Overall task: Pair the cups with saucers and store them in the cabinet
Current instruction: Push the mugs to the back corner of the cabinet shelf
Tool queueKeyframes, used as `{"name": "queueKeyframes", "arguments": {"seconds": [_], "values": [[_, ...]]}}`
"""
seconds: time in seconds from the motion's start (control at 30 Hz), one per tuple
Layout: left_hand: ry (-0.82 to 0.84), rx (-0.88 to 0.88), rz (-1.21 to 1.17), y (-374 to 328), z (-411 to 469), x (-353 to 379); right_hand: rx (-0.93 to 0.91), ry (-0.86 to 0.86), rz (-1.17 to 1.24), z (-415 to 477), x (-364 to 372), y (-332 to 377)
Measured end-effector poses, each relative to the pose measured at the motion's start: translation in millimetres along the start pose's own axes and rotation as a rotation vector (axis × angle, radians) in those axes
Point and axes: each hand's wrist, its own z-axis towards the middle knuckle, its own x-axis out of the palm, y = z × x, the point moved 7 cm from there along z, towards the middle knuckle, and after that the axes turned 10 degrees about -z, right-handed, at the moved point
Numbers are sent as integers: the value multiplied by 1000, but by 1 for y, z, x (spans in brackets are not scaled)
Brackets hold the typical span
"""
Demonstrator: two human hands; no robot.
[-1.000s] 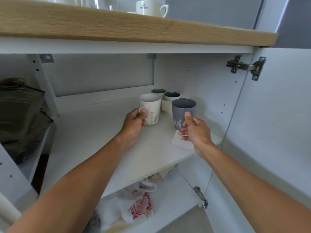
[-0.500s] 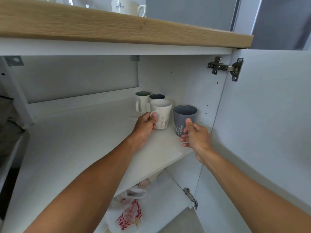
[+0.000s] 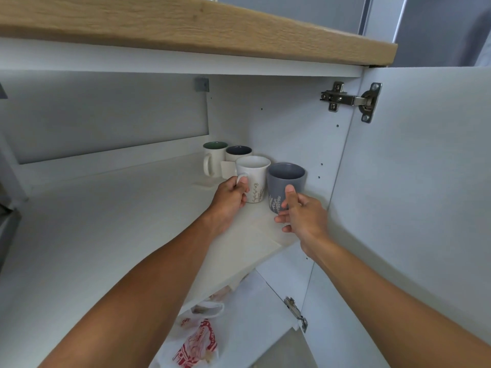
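On the white cabinet shelf (image 3: 111, 229) my left hand (image 3: 229, 199) grips the handle of a white floral cup (image 3: 255, 176). My right hand (image 3: 300, 213) holds a grey floral cup (image 3: 283, 181), thumb on its front. Both cups stand on the shelf near the right wall. Behind them are a cream cup with a green inside (image 3: 214, 158) and a cup with a dark blue inside (image 3: 238, 153). A flat white square saucer (image 3: 261, 247) lies on the shelf under my right wrist; another (image 3: 203, 183) lies under the rear cups.
The open cabinet door (image 3: 425, 181) stands at the right on metal hinges (image 3: 350, 99). A wooden countertop (image 3: 186, 25) overhangs the cabinet. On the lower shelf lies a white and red plastic bag (image 3: 198, 341).
Both cups have moved deeper and to the right along the shelf, close to the rear cups. The grey cup has left the saucer at the shelf's front. The view has shifted right.
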Motion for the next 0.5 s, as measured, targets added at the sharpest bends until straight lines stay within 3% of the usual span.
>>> {"name": "queueKeyframes", "arguments": {"seconds": [0.5], "values": [[70, -17, 55, 4, 20, 4, -136, 0, -184, 10, -1, 2]]}}
